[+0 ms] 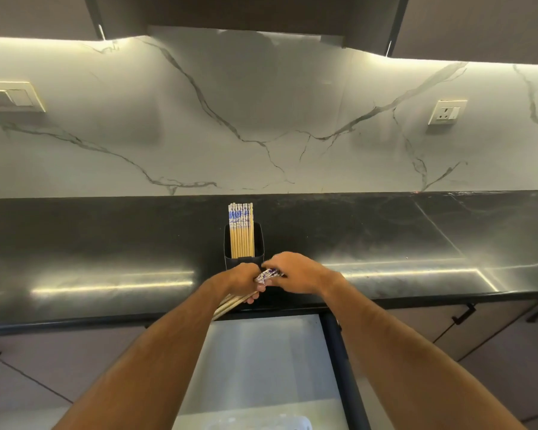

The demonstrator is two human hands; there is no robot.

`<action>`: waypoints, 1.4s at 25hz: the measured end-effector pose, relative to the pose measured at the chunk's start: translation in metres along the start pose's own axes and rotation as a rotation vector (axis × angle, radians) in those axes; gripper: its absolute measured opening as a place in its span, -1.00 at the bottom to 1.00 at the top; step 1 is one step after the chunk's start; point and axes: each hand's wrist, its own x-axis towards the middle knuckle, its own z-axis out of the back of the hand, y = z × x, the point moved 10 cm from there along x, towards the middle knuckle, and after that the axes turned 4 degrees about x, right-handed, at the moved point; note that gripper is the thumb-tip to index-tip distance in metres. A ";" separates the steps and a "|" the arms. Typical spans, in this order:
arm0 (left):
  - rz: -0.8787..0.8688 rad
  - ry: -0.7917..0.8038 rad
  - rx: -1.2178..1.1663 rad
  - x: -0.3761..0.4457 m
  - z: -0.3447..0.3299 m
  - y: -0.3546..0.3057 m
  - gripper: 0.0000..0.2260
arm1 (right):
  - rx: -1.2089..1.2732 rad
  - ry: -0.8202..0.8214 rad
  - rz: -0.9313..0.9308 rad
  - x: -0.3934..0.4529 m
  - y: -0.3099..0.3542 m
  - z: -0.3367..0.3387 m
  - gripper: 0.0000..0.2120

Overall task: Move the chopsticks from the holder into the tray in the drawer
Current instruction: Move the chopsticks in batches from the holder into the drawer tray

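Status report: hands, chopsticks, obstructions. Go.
Left hand shut on a chopstick bundle; right hand pinching its patterned tips. More chopsticks upright in holder. Drawer open below, nothing blocking.

A black counter (370, 237) spans the view, glossy along its near edge and meeting the marble wall at twelve o'clock. A black holder (227, 246) stands on it near the centre, with chopsticks (241, 231) upright inside. At six o'clock an open drawer (261, 361) sits below the counter's edge.
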 end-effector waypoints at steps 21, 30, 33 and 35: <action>0.082 -0.125 0.562 -0.006 -0.092 0.033 -0.83 | -0.371 0.104 -0.148 -0.043 -0.022 -0.117 -0.73; -0.037 -0.212 0.688 -0.068 -0.185 0.076 -0.87 | -0.428 0.108 -0.127 -0.104 0.004 -0.214 -0.82; -0.041 -0.187 0.687 -0.088 -0.227 0.096 -0.82 | -0.434 0.161 -0.137 -0.126 0.011 -0.259 -0.83; -0.039 -0.169 0.693 -0.095 -0.247 0.104 -0.79 | -0.425 0.189 -0.155 -0.140 0.010 -0.283 -0.82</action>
